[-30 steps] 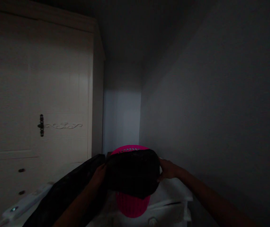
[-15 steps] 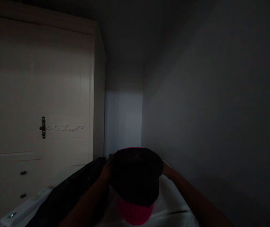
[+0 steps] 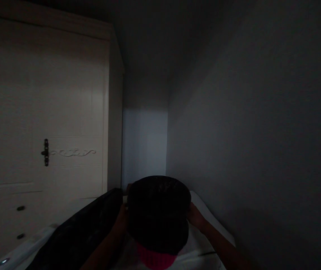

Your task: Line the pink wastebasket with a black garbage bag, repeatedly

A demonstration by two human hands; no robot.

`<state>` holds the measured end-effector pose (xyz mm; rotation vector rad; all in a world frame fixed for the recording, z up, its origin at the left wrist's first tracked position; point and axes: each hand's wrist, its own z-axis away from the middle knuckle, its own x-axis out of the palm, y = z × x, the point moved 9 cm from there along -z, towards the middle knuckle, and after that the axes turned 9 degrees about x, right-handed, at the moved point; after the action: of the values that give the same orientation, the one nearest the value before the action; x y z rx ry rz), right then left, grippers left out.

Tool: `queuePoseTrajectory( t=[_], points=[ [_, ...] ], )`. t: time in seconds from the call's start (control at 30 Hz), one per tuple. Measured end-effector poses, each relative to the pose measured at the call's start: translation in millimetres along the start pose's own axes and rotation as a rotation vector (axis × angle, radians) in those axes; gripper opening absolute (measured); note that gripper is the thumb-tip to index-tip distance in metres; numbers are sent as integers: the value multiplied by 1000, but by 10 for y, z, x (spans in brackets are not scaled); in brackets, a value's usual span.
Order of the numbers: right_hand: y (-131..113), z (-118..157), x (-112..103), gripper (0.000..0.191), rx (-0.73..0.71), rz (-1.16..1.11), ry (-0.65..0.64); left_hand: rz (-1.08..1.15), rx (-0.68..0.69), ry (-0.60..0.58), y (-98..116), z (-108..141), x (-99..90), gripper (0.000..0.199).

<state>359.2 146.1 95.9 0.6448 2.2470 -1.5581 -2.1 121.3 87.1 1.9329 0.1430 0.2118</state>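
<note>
A black bag (image 3: 157,213) is stretched over the rim of a pink ribbed basket (image 3: 156,259), whose lower part shows beneath it. At the bag's left edge, my left hand (image 3: 123,217) grips the black material, its fingers partly hidden in the dark. My right hand (image 3: 194,215) is closed on the right edge of the same bag. The basket stands on a white surface (image 3: 198,240). More black plastic (image 3: 84,221) lies to the left, beside my left forearm.
A white wardrobe (image 3: 73,101) with a dark handle (image 3: 46,152) stands at the left. A white power strip (image 3: 22,249) with a small light lies at lower left. A grey wall (image 3: 247,131) runs along the right.
The black bag now covers the basket's far rim, where pink showed before. My right hand has moved slightly down and left. The whole view has shifted a little.
</note>
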Motion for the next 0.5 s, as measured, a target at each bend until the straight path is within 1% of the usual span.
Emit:
queuePoseTrajectory(
  t=[0.07,0.13,0.17,0.23,0.37,0.43,0.5],
  points=[
    [112,85,42,39,73,-114,17,-26,54,36,25,188,-42,62],
    [205,143,81,49,131,-226,61,-46,109,59,13,364,-54,66],
    [234,160,105,51,145,-263,81,-55,135,62,-4,433,-52,65],
    [262,171,164,48,155,-284,106,-79,174,82,-46,517,-68,64],
    [323,183,238,38,161,-240,151,-149,210,184,-107,497,-199,60],
    [363,220,256,41,140,-279,161,-187,199,183,-171,456,-231,58],
    [410,292,263,45,106,-321,178,-224,170,156,-289,446,-245,57]
  ],
)
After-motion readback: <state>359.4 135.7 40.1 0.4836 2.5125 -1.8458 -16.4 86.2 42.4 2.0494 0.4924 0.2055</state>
